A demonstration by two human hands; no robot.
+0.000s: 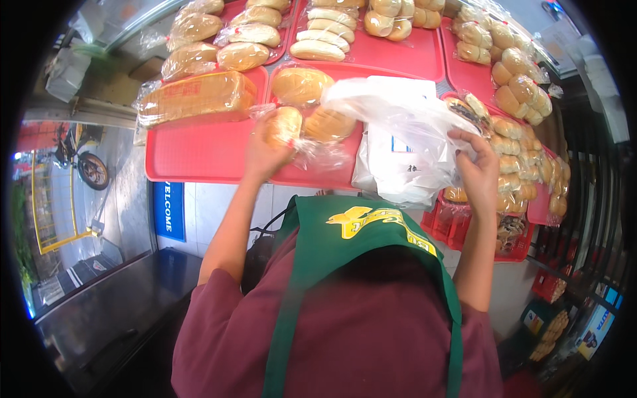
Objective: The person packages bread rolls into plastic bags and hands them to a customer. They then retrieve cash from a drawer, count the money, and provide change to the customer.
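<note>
My left hand (pixel 267 151) grips a plastic-wrapped bread loaf (pixel 285 125) at the front of a red tray (pixel 199 156). Two more wrapped loaves lie close by, a round one (pixel 302 85) behind it and another loaf (pixel 330 125) to its right. With bent fingers, my right hand (pixel 479 166) holds the right edge of a thin white plastic bag (pixel 434 149). The bag's mouth spreads wide toward the left, and its upper edge is blurred. A white stack of bags or paper (pixel 398 176) shows beneath and behind it.
A long wrapped loaf (pixel 199 98) lies on the left tray. Wrapped rolls (pixel 325 33) and buns (pixel 521 89) fill the trays behind and to the right. Red baskets (pixel 514 245) with more bread stand lower right. A dark counter (pixel 119 312) is at left, with a motorcycle (pixel 86 159) outside.
</note>
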